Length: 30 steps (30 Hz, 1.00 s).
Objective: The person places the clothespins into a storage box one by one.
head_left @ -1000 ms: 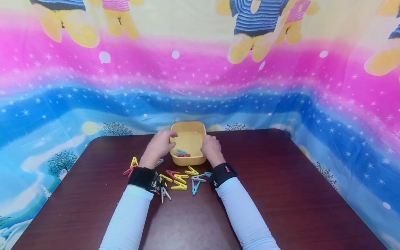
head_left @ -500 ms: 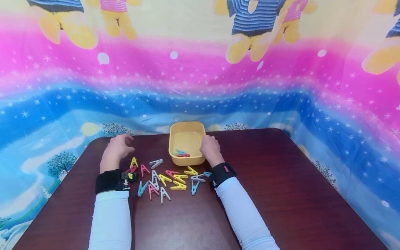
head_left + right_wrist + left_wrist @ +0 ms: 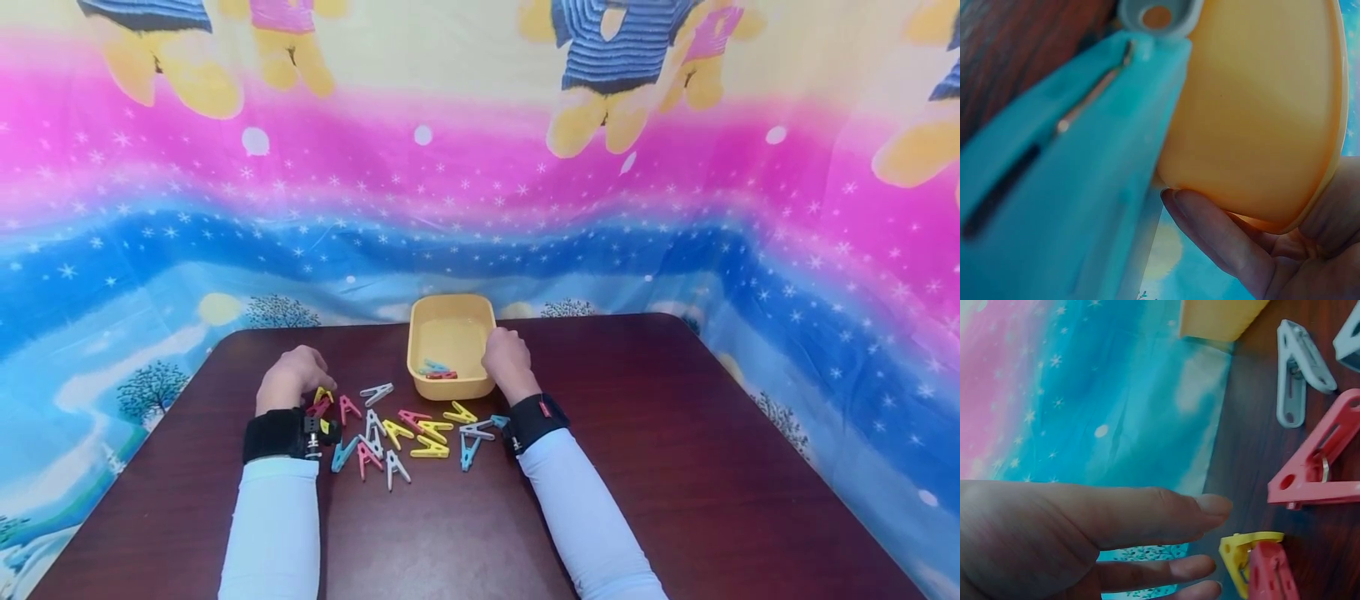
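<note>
My left hand [image 3: 295, 373] is at the left end of a loose group of clothespins, its fingertips close by a yellow clothespin [image 3: 324, 395]. In the left wrist view the thumb [image 3: 1166, 512] and fingers are extended and apart. That yellow clothespin lies against a red clothespin [image 3: 1272, 575]. With my right hand [image 3: 510, 363] I grip the right wall of a yellow plastic box [image 3: 453, 388]. Blue and red clothespins [image 3: 438, 372] lie inside the box. Close to the right wrist camera looms a blue clothespin [image 3: 1085, 169].
Several clothespins in front of the box include a grey one [image 3: 377, 392], a pink one [image 3: 348, 409] and a yellow one [image 3: 430, 447]. They lie on a dark wooden table [image 3: 675, 483]. A printed curtain [image 3: 480, 208] hangs behind the table.
My left hand has left the box's left side and swung left, then come down toward the yellow clothespin at the group's left end. The right hand stays on the box.
</note>
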Motion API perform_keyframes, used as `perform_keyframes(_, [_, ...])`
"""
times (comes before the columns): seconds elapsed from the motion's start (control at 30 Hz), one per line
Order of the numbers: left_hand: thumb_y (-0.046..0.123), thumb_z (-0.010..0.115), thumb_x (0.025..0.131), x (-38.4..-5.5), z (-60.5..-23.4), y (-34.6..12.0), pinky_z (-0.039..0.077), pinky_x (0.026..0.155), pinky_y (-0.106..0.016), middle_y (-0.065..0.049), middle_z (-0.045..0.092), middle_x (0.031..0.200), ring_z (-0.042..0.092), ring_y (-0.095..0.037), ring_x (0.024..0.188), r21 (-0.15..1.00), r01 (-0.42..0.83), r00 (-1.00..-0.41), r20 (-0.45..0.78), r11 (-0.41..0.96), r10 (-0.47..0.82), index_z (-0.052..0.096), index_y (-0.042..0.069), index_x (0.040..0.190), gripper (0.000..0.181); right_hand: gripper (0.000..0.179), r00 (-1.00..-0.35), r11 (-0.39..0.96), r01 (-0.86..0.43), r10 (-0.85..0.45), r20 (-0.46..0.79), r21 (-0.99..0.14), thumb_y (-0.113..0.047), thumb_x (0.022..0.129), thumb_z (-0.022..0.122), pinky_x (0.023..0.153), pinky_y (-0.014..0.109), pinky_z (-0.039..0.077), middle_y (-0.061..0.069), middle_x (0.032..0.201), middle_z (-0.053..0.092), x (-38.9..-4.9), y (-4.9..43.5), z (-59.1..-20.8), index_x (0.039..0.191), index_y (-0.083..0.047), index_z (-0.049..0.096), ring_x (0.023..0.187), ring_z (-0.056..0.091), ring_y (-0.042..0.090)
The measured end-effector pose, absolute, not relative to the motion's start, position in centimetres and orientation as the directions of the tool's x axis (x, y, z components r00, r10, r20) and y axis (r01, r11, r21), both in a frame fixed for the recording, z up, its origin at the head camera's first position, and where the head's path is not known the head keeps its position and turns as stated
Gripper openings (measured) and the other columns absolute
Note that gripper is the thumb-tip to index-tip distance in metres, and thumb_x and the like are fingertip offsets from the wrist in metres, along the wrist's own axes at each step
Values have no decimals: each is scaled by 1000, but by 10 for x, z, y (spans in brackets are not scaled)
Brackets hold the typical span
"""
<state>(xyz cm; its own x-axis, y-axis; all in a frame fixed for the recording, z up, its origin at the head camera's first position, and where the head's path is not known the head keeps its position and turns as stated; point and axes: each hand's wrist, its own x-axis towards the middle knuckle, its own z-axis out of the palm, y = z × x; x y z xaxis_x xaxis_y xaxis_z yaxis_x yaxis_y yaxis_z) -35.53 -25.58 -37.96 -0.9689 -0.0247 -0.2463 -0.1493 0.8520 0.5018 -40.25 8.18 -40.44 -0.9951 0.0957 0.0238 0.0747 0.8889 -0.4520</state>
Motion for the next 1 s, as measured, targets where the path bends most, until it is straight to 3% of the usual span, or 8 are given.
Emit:
perform_keyframes(0.37, [15,81,94,-360,-388,-250,64,91,-55,-33,66,128,67,-41,104,454,-134,-972,-232,881,-28,64,-11,128,45,33,-995,884,64,91,34,-464,-4,103,70,85,43,69,19,113,78,-400,83,-406,136,0,70,90,77,30])
perform_keyframes(1.0, [13,81,93,-361,-391,-247,64,85,-49,-27,68,114,66,-36,98,438,-180,-963,-260,881,-67,66,-8,117,35,34,-994,887,76,104,36,-456,-4,103,71,86,44,69,20,116,78,-401,80,-404,136,0,69,94,78,31])
